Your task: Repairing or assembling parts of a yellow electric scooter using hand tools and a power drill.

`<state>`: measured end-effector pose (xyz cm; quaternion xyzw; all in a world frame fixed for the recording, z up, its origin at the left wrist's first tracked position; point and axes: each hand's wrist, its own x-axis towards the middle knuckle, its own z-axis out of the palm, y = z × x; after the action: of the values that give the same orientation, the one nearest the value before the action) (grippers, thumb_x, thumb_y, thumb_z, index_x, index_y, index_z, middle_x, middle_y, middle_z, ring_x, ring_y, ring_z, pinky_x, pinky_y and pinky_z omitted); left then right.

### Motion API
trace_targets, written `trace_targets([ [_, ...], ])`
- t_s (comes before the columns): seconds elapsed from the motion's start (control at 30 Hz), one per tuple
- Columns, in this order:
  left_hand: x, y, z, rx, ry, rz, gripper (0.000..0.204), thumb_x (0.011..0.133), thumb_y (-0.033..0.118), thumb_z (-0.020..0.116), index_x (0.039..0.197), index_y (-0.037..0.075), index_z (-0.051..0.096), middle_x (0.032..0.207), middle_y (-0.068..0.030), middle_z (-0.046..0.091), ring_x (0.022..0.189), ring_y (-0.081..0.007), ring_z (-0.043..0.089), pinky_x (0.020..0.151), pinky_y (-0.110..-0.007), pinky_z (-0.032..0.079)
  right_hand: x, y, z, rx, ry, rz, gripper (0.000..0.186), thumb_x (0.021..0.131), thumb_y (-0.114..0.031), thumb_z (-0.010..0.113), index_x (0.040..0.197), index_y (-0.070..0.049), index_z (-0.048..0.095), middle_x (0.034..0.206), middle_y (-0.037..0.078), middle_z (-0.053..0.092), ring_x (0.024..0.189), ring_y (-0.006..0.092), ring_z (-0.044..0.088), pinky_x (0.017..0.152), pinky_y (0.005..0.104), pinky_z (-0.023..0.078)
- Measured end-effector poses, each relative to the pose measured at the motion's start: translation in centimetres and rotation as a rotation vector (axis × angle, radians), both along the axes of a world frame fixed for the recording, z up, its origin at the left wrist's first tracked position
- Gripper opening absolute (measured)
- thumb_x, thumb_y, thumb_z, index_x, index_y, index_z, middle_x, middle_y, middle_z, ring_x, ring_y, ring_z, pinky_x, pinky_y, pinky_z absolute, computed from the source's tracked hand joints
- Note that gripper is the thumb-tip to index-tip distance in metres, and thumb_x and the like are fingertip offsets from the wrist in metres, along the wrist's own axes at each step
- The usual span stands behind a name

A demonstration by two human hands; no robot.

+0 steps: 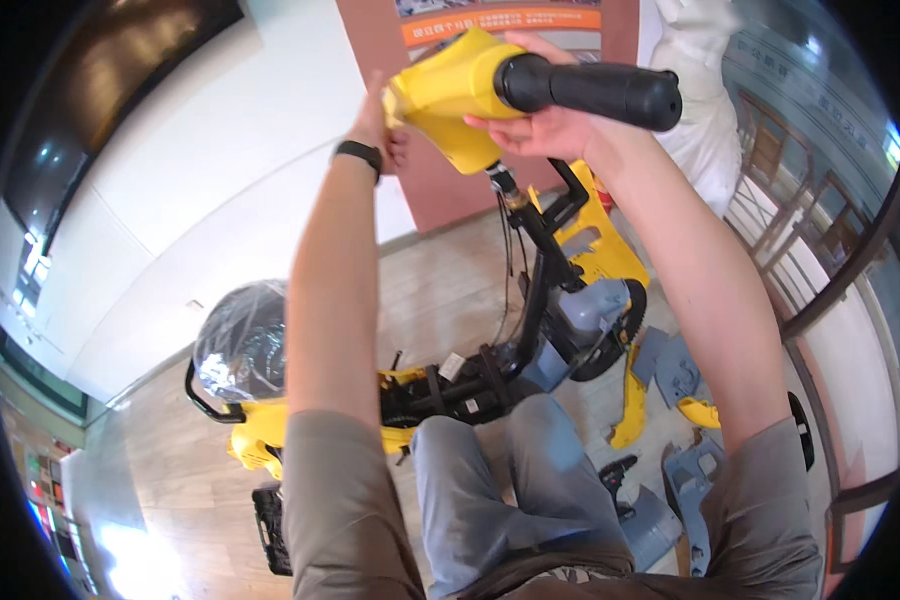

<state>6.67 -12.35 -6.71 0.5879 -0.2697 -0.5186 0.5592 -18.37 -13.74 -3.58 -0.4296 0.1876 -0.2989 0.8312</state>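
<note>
A yellow handlebar cover (pixel 455 90) of a partly dismantled scooter is raised at the top middle, and a black rubber handlebar grip (pixel 600 92) juts out to its right. My left hand (pixel 375 125) grasps the cover's left edge. Under the grip, my right hand (pixel 545 130) holds the cover's right side, with some fingers hidden behind it. Below the cover, the black steering column (pixel 545 245) shows with loose cables (pixel 510 235) hanging beside it. The scooter's bare black frame (pixel 470 390) runs across in front of my knees.
A plastic-wrapped seat (pixel 242 340) stands at the left. Grey panels (pixel 675 365) and a yellow trim piece (pixel 630 405) lie on the floor at the right, near a black power drill (pixel 618 470). A black tool case (pixel 270 528) lies lower left. A white statue (pixel 700 120) stands far right.
</note>
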Motion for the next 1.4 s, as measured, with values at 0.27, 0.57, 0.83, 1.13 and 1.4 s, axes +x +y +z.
trace_targets([
  [0.27,0.1,-0.9,0.6,0.075,0.014,-0.004,0.069,0.068,0.085,0.042,0.065,0.017,0.031,0.059,0.0046,0.022,0.05,-0.0109,0.018,0.048,-0.026,0.016,0.3,0.8,0.4,0.043,0.007,-0.017,0.052,0.075,-0.045,0.074,0.112,-0.011,0.06,0.111,0.011,0.064,0.103,0.034,0.062,0.082,0.0372,0.045],
  [0.57,1.5,-2.8,0.4,-0.088,0.079,0.067,0.041,0.072,0.059,0.052,0.065,0.02,0.04,0.059,0.0047,0.028,0.048,-0.0087,0.019,0.045,-0.023,0.017,1.0,0.8,0.3,0.09,-0.029,-0.009,0.051,0.076,-0.041,0.074,0.113,-0.01,0.058,0.113,0.012,0.061,0.108,0.0381,0.059,0.082,0.0401,0.044],
  [0.83,1.3,-1.5,-3.0,-0.269,0.262,-0.041,0.06,0.078,0.079,0.043,0.066,0.02,0.038,0.053,0.0063,0.023,0.047,-0.0109,0.021,0.047,-0.026,0.018,0.6,0.3,0.0,0.076,-0.039,0.059,0.052,0.074,-0.041,0.076,0.111,-0.01,0.057,0.112,0.013,0.059,0.102,0.0394,0.061,0.084,0.0403,0.04],
  [1.13,0.0,-2.9,-5.9,-0.347,0.367,-0.066,0.074,0.075,0.086,0.037,0.08,0.014,0.048,0.063,0.0039,0.026,0.053,-0.0117,0.023,0.05,-0.025,0.02,0.5,2.2,1.3,0.104,-0.018,-0.028,0.047,0.076,-0.04,0.075,0.11,-0.012,0.058,0.111,0.01,0.059,0.105,0.0386,0.059,0.083,0.0392,0.041],
  [1.4,0.4,-3.4,-6.4,-0.383,0.375,-0.012,0.076,0.074,0.087,0.037,0.08,0.012,0.051,0.062,0.0045,0.028,0.053,-0.0099,0.024,0.048,-0.025,0.019,1.0,1.7,1.1,0.123,0.005,-0.021,0.049,0.076,-0.042,0.073,0.109,-0.009,0.059,0.112,0.011,0.059,0.107,0.0372,0.058,0.084,0.04,0.043],
])
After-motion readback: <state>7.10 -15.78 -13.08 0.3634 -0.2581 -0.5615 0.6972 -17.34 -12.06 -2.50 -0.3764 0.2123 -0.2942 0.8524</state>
